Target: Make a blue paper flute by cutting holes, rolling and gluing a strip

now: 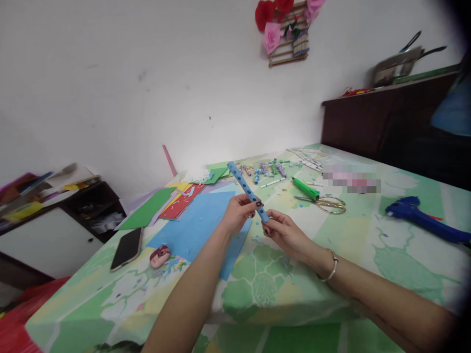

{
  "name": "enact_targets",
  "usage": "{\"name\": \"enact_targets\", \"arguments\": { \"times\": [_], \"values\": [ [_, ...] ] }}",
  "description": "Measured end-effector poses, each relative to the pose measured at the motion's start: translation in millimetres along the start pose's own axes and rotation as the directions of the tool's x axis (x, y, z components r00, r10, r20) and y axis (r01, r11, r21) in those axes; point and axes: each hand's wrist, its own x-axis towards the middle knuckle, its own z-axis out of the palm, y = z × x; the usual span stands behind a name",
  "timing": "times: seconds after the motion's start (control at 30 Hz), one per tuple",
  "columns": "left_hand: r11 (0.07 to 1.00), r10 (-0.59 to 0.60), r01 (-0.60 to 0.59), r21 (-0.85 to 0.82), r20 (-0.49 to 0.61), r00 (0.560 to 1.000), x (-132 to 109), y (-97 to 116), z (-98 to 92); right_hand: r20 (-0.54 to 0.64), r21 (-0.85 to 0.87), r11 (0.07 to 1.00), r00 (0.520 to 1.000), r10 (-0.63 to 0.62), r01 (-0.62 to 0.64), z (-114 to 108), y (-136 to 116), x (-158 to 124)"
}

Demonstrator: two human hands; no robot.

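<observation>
A light blue rolled paper tube (244, 185) with dark blue dots is held slanting over the table, its far end raised to the upper left. My left hand (239, 214) pinches it along its lower half. The fingers of my right hand (282, 230) close on its near end, and a metal bangle circles that wrist. Beneath and left of my hands lies a blue paper sheet (198, 220). Scissors with gold handles (333, 204) and a green utility knife (305, 188) lie beyond my right hand.
Small paper-wrapped pieces (274, 167) and a white pen (273, 183) lie farther back. A blue glue gun (423, 218) rests at the right. On the left are a phone (127, 249), a pink case (159, 256), paper scraps and a green sheet (147, 209).
</observation>
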Motion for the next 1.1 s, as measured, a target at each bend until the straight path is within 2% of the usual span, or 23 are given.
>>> {"name": "enact_targets", "arguments": {
  "times": [0.23, 0.37, 0.5, 0.7, 0.8, 0.9, 1.1],
  "values": [
    [0.999, -0.034, 0.034, -0.023, 0.023, 0.999, -2.3, 3.3, 2.3, -0.006, 0.009, 1.000, 1.000, 0.003, -0.003, 1.7, -0.3, 0.1],
    [0.996, -0.013, 0.009, -0.091, -0.046, 0.999, -1.0, 2.9, 4.3, -0.024, -0.007, 1.000, 1.000, 0.004, -0.004, 3.2, -0.9, 0.9],
    [0.996, 0.013, -0.022, -0.086, -0.103, 0.995, 0.4, -0.2, 5.8, -0.028, -0.024, 1.000, 1.000, 0.007, -0.007, 4.5, -1.7, 0.1],
    [0.995, -0.018, 0.004, -0.103, -0.136, 0.991, -0.6, -1.0, 8.5, -0.020, -0.053, 0.999, 1.000, 0.005, -0.006, 4.0, -1.7, -1.2],
    [0.991, 0.016, -0.033, -0.133, -0.127, 0.992, -0.8, 0.7, 9.3, -0.021, -0.050, 0.999, 1.000, 0.002, -0.003, 3.6, -0.7, -0.3],
    [0.981, 0.061, -0.092, -0.174, -0.174, 0.983, 0.4, 2.9, 7.9, -0.006, -0.072, 0.997, 1.000, 0.006, -0.006, 3.8, 0.8, 0.1],
    [0.984, 0.086, -0.119, -0.132, -0.234, 0.968, 2.6, 5.3, 4.5, 0.023, -0.111, 0.994, 1.000, 0.013, -0.010, 5.1, 1.4, -0.9]
  ]
}}
